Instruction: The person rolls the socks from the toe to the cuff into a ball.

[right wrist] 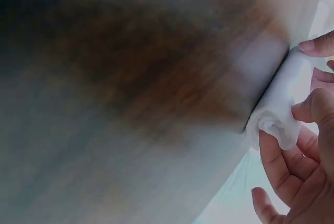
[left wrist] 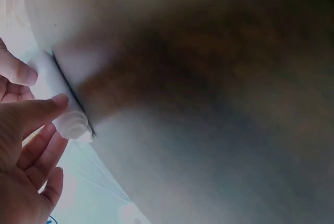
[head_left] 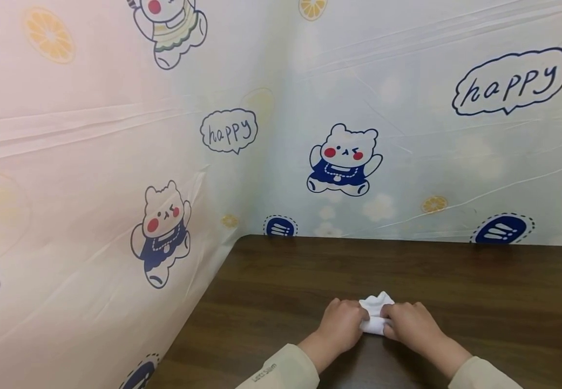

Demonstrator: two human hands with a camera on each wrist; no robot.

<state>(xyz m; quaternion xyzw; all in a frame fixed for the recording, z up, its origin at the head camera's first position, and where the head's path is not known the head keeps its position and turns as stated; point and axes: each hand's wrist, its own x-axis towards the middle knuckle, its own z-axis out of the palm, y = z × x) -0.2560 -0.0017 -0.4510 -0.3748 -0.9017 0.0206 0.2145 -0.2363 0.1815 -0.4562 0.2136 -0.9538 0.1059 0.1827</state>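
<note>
A small white cloth [head_left: 377, 307], partly rolled up, lies on the brown table between my two hands. Its near side forms a tight roll, while the far part lies flat with a wavy edge. My left hand [head_left: 341, 325] pinches the left end of the roll, thumb toward me. At the right end, my right hand [head_left: 413, 325] holds the roll the same way. In the right wrist view the spiral end of the white cloth [right wrist: 284, 101] shows between thumb and fingers. The left wrist view shows the opposite end of the white cloth [left wrist: 58, 96], resting along the tabletop.
The dark wooden table [head_left: 310, 270] has rounded far corners. A printed fabric curtain [head_left: 271, 178] with bears and "happy" bubbles hangs along its left and far edges. Light sleeves [head_left: 285, 370] cover both forearms.
</note>
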